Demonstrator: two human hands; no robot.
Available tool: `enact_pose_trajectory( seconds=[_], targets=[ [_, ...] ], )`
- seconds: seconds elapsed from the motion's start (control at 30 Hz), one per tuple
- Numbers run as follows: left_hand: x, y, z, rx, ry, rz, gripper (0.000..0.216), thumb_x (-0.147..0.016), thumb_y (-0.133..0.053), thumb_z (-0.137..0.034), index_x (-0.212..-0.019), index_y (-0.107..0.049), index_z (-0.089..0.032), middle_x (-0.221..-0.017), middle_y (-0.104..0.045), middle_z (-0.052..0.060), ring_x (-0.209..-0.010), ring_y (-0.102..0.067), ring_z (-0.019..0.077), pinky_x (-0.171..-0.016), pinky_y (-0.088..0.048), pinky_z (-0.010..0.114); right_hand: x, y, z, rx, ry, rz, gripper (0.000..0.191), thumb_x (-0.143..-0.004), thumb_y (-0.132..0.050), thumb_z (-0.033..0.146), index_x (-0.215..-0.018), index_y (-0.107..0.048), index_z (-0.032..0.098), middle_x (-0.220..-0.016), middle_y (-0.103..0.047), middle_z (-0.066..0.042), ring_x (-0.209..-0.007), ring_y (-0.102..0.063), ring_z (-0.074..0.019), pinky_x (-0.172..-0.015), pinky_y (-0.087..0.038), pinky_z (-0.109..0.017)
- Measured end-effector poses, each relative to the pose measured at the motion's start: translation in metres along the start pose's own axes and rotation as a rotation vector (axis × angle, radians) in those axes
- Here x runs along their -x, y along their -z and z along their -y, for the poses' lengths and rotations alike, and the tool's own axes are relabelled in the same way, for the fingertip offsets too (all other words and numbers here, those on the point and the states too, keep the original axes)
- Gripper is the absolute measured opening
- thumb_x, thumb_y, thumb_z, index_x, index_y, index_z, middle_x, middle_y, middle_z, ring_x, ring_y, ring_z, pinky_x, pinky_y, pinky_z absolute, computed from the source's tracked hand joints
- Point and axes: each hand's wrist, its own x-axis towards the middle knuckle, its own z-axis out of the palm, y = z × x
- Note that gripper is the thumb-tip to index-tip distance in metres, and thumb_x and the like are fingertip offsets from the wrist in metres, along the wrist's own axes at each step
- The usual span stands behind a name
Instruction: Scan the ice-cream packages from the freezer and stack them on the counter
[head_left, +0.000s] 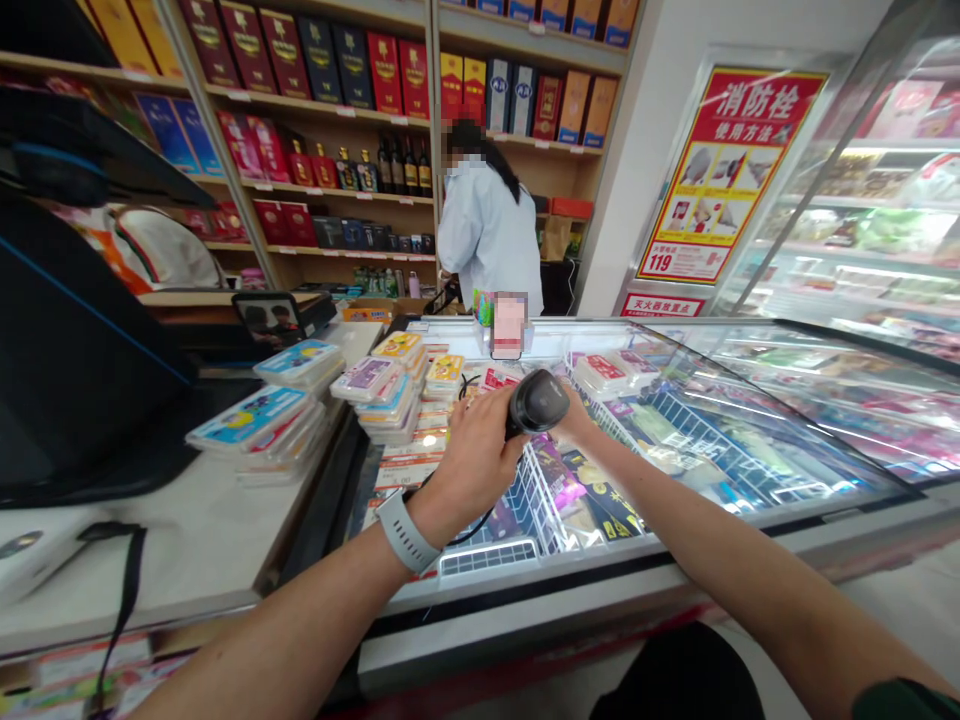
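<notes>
My left hand [480, 450], with a grey watch [405, 532] on its wrist, is closed around a black handheld barcode scanner [538, 402]. A black cable hangs below it. My right hand [574, 415] is just beyond the scanner, over the glass-topped freezer [615, 565]. Its fingers are mostly hidden by the scanner, so I cannot see what they hold. A red-and-white pack [499, 378] shows behind the scanner; whether the right hand touches it is unclear. Stacked flat plastic boxes [382, 385] with colourful labels lie to the left of my left hand.
More flat boxes [259, 420] are piled on the left counter [202, 545] beside a dark monitor [75, 290]. White-and-red boxes [604, 372] lie on the freezer glass. A phone-like panel [508, 330] stands at its back edge. Beyond, a person [491, 235] stands before bottle shelves.
</notes>
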Motion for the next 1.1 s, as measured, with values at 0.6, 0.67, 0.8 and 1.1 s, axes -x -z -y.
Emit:
enact_pose_trajectory(
  seconds=[0.6, 0.67, 0.8, 1.1],
  targets=[
    [-0.01, 0.006, 0.012, -0.099, 0.103, -0.033, 0.034, -0.089, -0.053, -0.022, -0.123, -0.052, -0.017, -0.118, -0.066, 0.011, -0.113, -0.057, 0.0322, -0.101, -0.038, 0.052, 0.017, 0.034, -0.032, -0.287, -0.254, -0.149, 0.026, -0.074, -0.064, 0.045, -0.083, -0.057, 0.022, -0.073, -0.07, -0.001, -0.066, -0.068, -0.0171, -0.063, -0.055, -0.03],
    [-0.009, 0.006, 0.011, -0.106, 0.107, -0.043, 0.035, -0.089, -0.053, -0.022, -0.123, -0.052, -0.016, -0.117, -0.066, 0.012, -0.114, -0.057, 0.0327, -0.1, -0.038, 0.052, 0.017, 0.034, -0.03, -0.289, -0.258, -0.153, 0.026, -0.073, -0.065, 0.044, -0.084, -0.058, 0.022, -0.073, -0.07, 0.0, -0.066, -0.068, -0.0171, -0.063, -0.055, -0.03],
    [-0.009, 0.005, 0.01, -0.12, 0.089, -0.052, 0.036, -0.089, -0.052, -0.021, -0.125, -0.052, -0.017, -0.116, -0.067, 0.012, -0.113, -0.058, 0.0326, -0.1, -0.039, 0.052, 0.017, 0.034, -0.026, -0.299, -0.255, -0.161, 0.025, -0.072, -0.065, 0.043, -0.084, -0.058, 0.022, -0.073, -0.07, 0.0, -0.066, -0.067, -0.0167, -0.064, -0.055, -0.03],
    [-0.009, 0.003, 0.012, -0.121, 0.094, -0.043, 0.037, -0.089, -0.053, -0.022, -0.125, -0.052, -0.016, -0.116, -0.067, 0.012, -0.113, -0.059, 0.0326, -0.101, -0.04, 0.052, 0.015, 0.034, -0.023, -0.306, -0.254, -0.191, 0.02, -0.071, -0.064, 0.039, -0.082, -0.059, 0.022, -0.071, -0.069, 0.001, -0.064, -0.066, -0.0163, -0.062, -0.054, -0.029]
  ],
)
